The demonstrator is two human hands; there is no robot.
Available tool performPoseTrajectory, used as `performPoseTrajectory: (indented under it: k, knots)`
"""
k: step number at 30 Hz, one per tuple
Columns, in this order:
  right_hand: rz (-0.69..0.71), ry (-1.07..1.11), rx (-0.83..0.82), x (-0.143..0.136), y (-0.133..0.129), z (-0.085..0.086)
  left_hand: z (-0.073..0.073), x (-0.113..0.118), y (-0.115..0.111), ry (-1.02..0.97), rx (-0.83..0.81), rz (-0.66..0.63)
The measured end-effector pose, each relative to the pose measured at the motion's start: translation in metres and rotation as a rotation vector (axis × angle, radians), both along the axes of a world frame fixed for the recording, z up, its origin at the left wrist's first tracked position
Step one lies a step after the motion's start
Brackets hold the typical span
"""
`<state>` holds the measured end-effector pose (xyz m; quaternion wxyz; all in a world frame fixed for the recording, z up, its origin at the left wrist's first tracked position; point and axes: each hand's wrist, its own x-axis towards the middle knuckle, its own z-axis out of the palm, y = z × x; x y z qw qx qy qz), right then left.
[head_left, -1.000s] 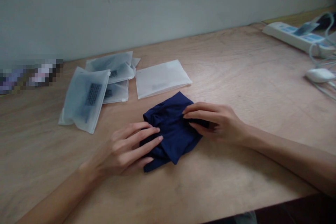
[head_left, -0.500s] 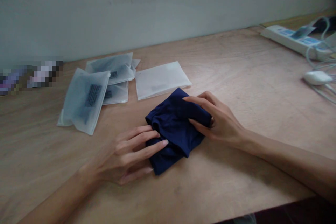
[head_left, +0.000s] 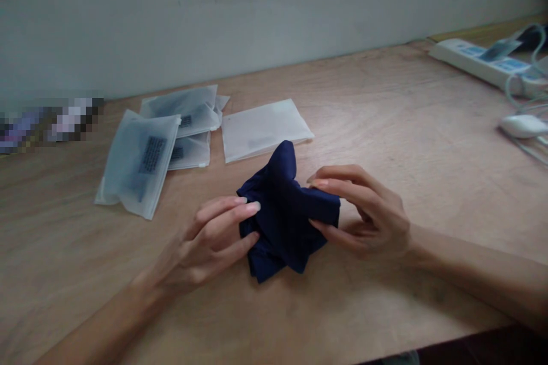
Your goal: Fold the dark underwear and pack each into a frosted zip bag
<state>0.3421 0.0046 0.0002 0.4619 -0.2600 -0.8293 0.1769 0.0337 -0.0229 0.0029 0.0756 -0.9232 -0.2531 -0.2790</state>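
Observation:
A folded navy blue cloth item lies on the wooden table in front of me, its upper part bunched into a raised fold; its exact kind does not show. At its right edge, my right hand pinches a folded flap between thumb and fingers. My left hand grips the left edge, with fingertips on top of the cloth and the thumb lower down. Just behind the cloth lies a flat, frosted white pouch.
Several frosted zip bags with dark contents and black print overlap at the back left. A white power strip with cables and a white charger sits at the right. A wall borders the table's back; blurred items lie far left.
My right hand has drawn the right flap inward and up, so the flatter cloth now bunches in the middle. My left fingers have shifted slightly up and left along its edge.

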Motion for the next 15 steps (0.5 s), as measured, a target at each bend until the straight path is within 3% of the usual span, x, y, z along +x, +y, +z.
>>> performPoseTrajectory:
  k: [3, 6, 8, 15]
  knots:
    - [0.217, -0.131, -0.013, 0.002, -0.002, 0.001, -0.003, -0.003, 0.000, -0.006, 0.025, -0.005]
    - [0.475, -0.310, 0.036, -0.001, 0.000, 0.005, 0.002, -0.004, 0.001, 0.030, 0.000, -0.088]
    - [0.567, -0.360, 0.100, -0.005, 0.002, 0.008, 0.004, -0.003, 0.003, 0.064, -0.037, -0.118]
    - [0.442, -0.398, 0.125, -0.010, -0.002, 0.011, -0.005, -0.002, 0.010, 0.172, -0.204, -0.019]
